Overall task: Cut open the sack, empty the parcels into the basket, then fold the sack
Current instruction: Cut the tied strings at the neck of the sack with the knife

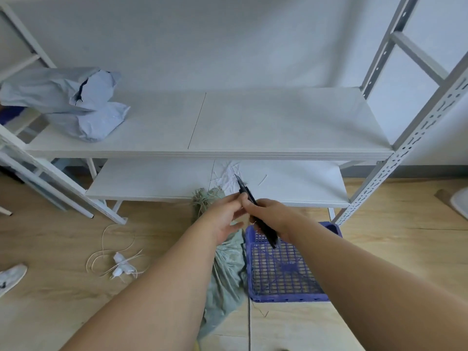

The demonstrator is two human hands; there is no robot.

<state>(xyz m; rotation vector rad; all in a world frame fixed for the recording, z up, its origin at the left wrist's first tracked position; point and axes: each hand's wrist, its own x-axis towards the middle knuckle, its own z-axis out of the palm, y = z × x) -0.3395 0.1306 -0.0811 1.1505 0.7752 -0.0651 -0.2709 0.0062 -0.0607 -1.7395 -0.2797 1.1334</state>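
A pale green woven sack stands on the wooden floor, its tied, frayed top just under the lower shelf edge. My right hand grips a black utility knife with the blade pointing up and away. My left hand is in front of the sack's neck, its fingertips touching the knife body. A blue plastic mesh basket sits on the floor right of the sack and holds no parcels.
A white metal shelf rack stands ahead, with grey-blue mailer bags on its upper left. Loose cord and white scraps lie on the floor at left. A white shoe is at far left.
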